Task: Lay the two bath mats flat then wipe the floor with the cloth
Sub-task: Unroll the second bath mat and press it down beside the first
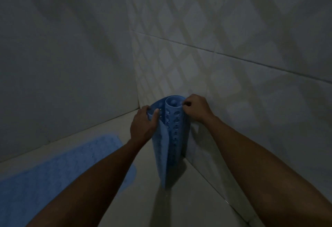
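Here, in dim light: one rolled blue rubber bath mat with suction cups and round holes (175,128), standing upright on its lower end in the corner where two tiled walls (233,47) meet, held at its top between both hands. Left hand (143,124): closed on the loose outer flap of the roll at its upper edge, thumb laid across the near face, fingers wrapped behind. Right hand (195,107): fingers curled tight, pinching the rim of the inner coil at the top of the roll. The flap under the left hand has peeled partly away from the coil and hangs down to the pale tiled floor (188,205).

Second item: one flat blue textured bath mat (53,173), lying spread on the floor below and to the left of the left forearm, its far edge near the left wall, well apart from the roll. The forearm crosses over its near corner.
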